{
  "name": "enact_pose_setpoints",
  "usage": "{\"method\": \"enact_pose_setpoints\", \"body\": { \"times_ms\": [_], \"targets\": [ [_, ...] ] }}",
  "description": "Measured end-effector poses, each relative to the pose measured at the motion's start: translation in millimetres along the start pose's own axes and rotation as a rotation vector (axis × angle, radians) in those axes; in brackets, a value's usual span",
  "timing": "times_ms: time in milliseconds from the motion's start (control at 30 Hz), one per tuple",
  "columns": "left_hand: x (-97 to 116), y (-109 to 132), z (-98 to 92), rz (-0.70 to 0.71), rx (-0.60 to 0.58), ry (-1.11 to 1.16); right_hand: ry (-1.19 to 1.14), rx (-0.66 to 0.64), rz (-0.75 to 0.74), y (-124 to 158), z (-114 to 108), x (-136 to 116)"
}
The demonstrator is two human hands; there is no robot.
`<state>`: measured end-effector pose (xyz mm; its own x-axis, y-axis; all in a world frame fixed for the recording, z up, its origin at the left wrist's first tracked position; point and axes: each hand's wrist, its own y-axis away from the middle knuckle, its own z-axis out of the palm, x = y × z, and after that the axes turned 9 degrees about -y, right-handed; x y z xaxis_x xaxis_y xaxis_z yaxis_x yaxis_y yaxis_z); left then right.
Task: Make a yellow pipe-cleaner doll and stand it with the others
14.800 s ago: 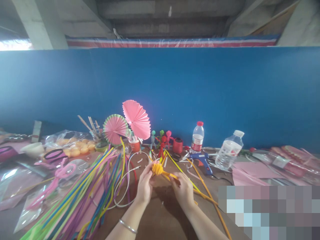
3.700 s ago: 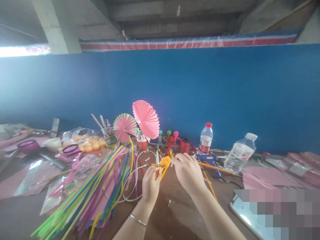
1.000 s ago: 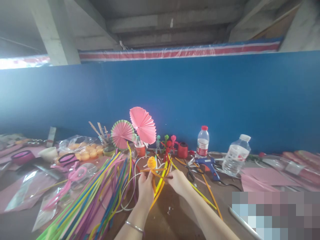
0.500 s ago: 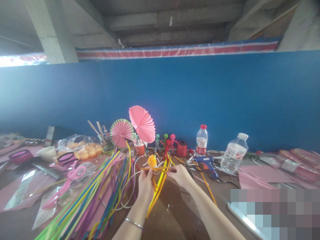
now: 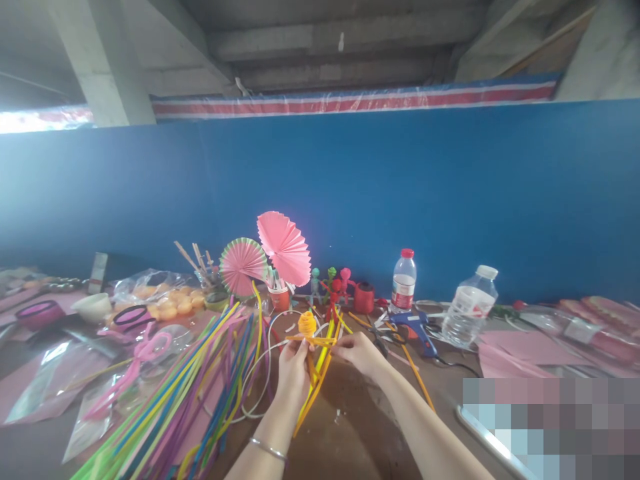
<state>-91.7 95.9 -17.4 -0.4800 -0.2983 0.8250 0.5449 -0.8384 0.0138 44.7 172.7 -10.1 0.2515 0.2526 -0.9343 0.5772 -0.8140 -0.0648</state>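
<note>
My left hand (image 5: 293, 373) is closed round an orange and yellow pipe-cleaner figure (image 5: 309, 341) with a round coiled head, held upright over the brown table (image 5: 345, 433). Its long stems hang down past my wrist. My right hand (image 5: 361, 351) pinches the end of the figure's right-hand arm, a thin orange strand stretched sideways.
A big fan of coloured pipe cleaners (image 5: 195, 380) lies left of my hands. Behind stand pink paper fans (image 5: 284, 248), small pipe-cleaner figures (image 5: 333, 283), a red spool (image 5: 364, 297), two water bottles (image 5: 403, 283), a blue glue gun (image 5: 414, 325) and scissors (image 5: 381, 341). Pink paper (image 5: 520, 350) lies right.
Over the last second the figure has stayed upright in my left hand. My right hand has shifted slightly along the sideways orange strand; earlier the coiled head was being worked flat between both hands.
</note>
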Motion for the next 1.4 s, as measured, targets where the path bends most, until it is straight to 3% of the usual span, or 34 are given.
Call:
{"method": "enact_pose_setpoints", "body": {
  "times_ms": [533, 800, 1067, 1400],
  "targets": [
    [3.6, 5.4, 4.4, -0.071, -0.006, 0.018, 0.018, 0.027, 0.001, -0.7, -4.0, 0.6],
    [1.8, 5.7, 0.2, -0.107, -0.134, -0.132, 0.009, 0.033, -0.001, -4.0, -4.1, 14.5],
    [1.0, 10.9, 3.9, -0.162, -0.242, -0.22, 0.019, 0.084, -0.016, -4.4, -11.5, 12.8],
    [-2.2, 10.5, 3.2, -0.203, -0.259, -0.166, -0.002, 0.095, -0.003, -8.5, -10.8, 16.6]
  ]
}}
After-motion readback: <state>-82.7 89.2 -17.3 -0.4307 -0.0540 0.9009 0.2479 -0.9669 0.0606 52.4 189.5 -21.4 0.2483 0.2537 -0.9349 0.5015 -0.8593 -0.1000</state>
